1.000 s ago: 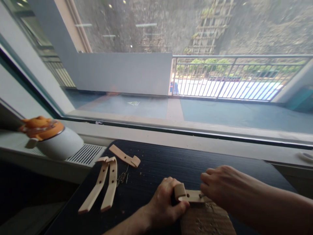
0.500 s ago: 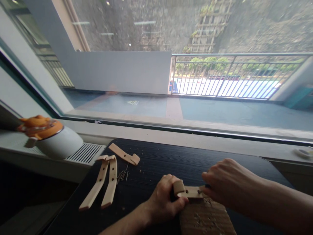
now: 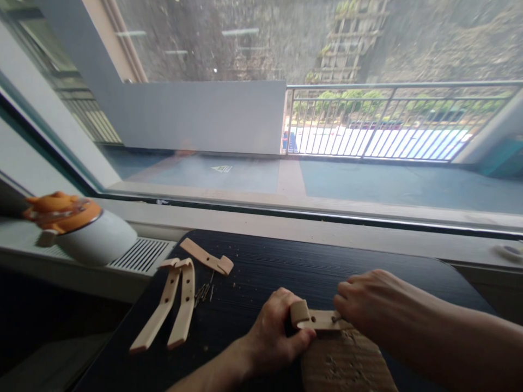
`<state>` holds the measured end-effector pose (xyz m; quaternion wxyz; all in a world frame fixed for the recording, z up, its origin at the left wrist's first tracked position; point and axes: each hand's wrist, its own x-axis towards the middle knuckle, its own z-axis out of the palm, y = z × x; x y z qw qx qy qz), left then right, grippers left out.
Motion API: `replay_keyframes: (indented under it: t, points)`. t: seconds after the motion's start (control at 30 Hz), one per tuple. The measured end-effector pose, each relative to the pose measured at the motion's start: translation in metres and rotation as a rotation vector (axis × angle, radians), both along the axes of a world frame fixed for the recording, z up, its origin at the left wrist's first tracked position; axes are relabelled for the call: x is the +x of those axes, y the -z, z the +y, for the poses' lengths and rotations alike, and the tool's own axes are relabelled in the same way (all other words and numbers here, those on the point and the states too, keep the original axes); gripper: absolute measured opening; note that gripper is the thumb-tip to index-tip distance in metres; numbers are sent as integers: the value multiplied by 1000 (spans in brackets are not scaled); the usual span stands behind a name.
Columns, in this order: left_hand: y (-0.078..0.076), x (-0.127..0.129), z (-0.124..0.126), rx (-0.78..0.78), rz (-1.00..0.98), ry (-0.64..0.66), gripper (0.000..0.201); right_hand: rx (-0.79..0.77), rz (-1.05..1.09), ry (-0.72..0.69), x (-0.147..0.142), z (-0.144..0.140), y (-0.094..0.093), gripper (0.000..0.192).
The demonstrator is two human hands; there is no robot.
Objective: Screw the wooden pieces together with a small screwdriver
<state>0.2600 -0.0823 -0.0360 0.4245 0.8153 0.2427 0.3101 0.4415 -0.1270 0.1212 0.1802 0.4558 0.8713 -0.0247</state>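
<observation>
A pale wooden hook piece (image 3: 322,320) with a curled end and holes lies across a rough wooden block (image 3: 343,362). My left hand (image 3: 281,324) is closed around its curled end, thumb along the near side. Over the other end, my right hand (image 3: 363,296) is curled into a closed grip by the outer hole, where a small dark metal bit (image 3: 335,318) shows. What the right fingers hold is hidden. Left of my hands lie two similar hook pieces side by side, the nearer-right one (image 3: 186,305) touching its neighbour (image 3: 159,313) at the top.
Another hook piece (image 3: 206,257) lies farther back on the black table (image 3: 261,267). Several loose screws (image 3: 203,293) and wood crumbs are near it. A white jar with an orange animal-shaped lid (image 3: 98,237) stands on the sill beside a vent grille (image 3: 143,255). The window (image 3: 245,120) rises behind.
My right hand has turned and shifted slightly left at the outer hole, its fingers curling differently. The left hand and the hook piece stay in place. The view has tilted a little.
</observation>
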Motion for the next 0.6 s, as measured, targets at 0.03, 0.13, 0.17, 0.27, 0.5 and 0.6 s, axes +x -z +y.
replay_keyframes:
  t: [0.03, 0.13, 0.17, 0.27, 0.5, 0.6]
  points:
    - [0, 0, 0, -1, 2, -2, 19, -7, -3, -5, 0, 1, 1, 14]
    - [0, 1, 1, -10, 12, -8, 18, -29, -64, 8, -2, 2, -3, 17]
    - [0, 1, 1, -13, 13, -9, 18, -35, -102, 24, -3, 2, -6, 18]
    - [0, 0, 0, -12, 9, -8, 20, -59, -224, 74, -3, 1, -12, 20]
    - [-1, -1, -1, -14, 13, -5, 20, 70, -127, 197, -2, -6, -12, 12]
    - [-2, -1, -1, -13, 20, -4, 20, 63, -78, 112, -2, -7, -11, 21]
